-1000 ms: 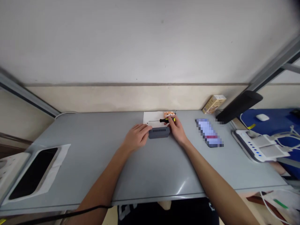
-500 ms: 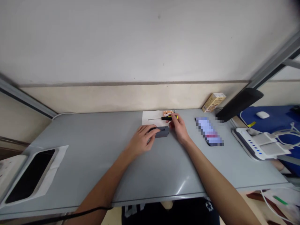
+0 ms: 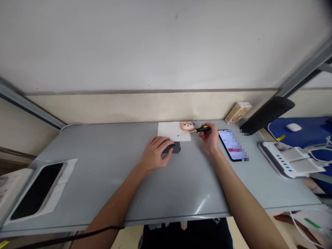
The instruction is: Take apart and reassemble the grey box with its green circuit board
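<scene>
My left hand (image 3: 155, 152) is wrapped over a small dark grey box with vent slots (image 3: 175, 147) on the grey table (image 3: 103, 173). My right hand (image 3: 210, 138) grips a screwdriver with a black and yellow handle (image 3: 201, 129), its thin shaft pointing left above a white sheet of paper (image 3: 171, 130). A small orange animal-shaped item (image 3: 187, 125) sits at the sheet's far right corner.
A phone with a lit screen (image 3: 231, 145) lies right of my right hand. A small tan carton (image 3: 238, 112) stands by the wall. A black lamp head (image 3: 267, 114) and a white power strip (image 3: 285, 160) are at the right; a black phone on white wrap (image 3: 36, 190) lies at the left.
My right hand has lifted the screwdriver off the paper and carried it right toward the phone. My left hand has closed over the grey box and pulled it slightly toward me.
</scene>
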